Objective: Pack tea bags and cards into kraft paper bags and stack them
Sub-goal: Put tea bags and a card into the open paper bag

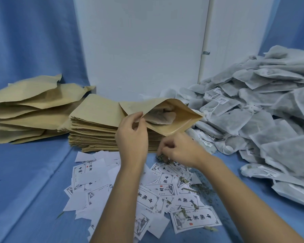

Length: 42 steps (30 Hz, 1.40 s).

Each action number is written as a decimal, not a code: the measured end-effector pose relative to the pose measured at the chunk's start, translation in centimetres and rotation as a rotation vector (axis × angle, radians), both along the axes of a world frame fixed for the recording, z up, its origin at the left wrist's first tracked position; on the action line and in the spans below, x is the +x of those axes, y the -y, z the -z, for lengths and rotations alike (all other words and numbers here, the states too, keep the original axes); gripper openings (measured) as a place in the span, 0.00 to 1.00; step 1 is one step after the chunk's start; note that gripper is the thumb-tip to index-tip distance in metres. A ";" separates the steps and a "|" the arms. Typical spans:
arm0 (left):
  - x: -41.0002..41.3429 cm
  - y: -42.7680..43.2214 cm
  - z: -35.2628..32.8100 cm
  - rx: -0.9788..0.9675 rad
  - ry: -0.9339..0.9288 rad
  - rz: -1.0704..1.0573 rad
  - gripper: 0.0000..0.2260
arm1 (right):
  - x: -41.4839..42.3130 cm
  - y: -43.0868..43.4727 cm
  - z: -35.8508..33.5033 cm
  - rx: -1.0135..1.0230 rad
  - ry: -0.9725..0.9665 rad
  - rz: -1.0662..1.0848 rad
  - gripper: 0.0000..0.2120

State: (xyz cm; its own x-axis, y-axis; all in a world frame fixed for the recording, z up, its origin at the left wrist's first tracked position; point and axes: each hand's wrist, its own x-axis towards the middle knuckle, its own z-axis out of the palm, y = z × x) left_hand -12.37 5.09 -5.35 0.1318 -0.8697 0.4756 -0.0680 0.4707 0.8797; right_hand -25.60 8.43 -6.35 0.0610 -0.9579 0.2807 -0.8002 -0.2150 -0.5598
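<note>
Around the work, a big heap of tea bags (253, 111) is sprawling down the right side of the blue-covered surface (25, 181), its near edge lying just beside the right wrist. Printed cards (147, 195) are lying scattered and overlapping in front, under both forearms, with loose dried leaves (200, 186) strewn over the right-hand ones. A stack of flat kraft bags (95, 123) is sitting squarely behind the hands, and further left a pile of puffier kraft bags (28, 106) is leaning in a slumped heap. A white panel (139, 50) is closing off the back. Now the container: one kraft paper bag (182, 118) is being held up over the flat stack, mouth gaping wide toward the camera, and a tea bag (158, 117) is lying inside it, plainly showing through the opening. No card is showing in there. The left hand (132, 137) is doing the holding, its grip pinching the bag's near lip between thumb and fingertips and pulling the mouth open. The right hand (181, 151) is working low, just under the bag's bottom corner, fingers curled tightly with the tips down on a small clump of dried leaves (162, 158) lying at the top of the cards; whether that grip is actually closing on the clump or only touching it, I cannot tell.
</note>
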 end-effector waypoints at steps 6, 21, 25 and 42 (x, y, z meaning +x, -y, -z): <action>0.0 -0.3 -0.1 0.056 -0.020 0.005 0.11 | -0.5 0.3 0.9 0.417 -0.227 -0.049 0.20; 0.0 -0.7 -0.3 0.093 -0.033 0.000 0.11 | -0.9 0.2 0.9 0.430 -0.485 -0.018 0.22; 0.0 -0.8 -0.2 0.099 -0.030 -0.004 0.11 | -1.1 0.5 1.3 0.446 -0.445 -0.003 0.21; -0.1 -0.4 0.3 0.086 -0.011 -0.023 0.12 | 0.3 0.6 3.6 0.348 -0.427 0.112 0.17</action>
State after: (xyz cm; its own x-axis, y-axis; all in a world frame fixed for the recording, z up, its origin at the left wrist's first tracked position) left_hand -12.48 5.48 -5.64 0.1571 -0.9041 0.3973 -0.0675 0.3915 0.9177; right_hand -25.35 7.83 -9.96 -0.0079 -0.9968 -0.0801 -0.9787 0.0241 -0.2041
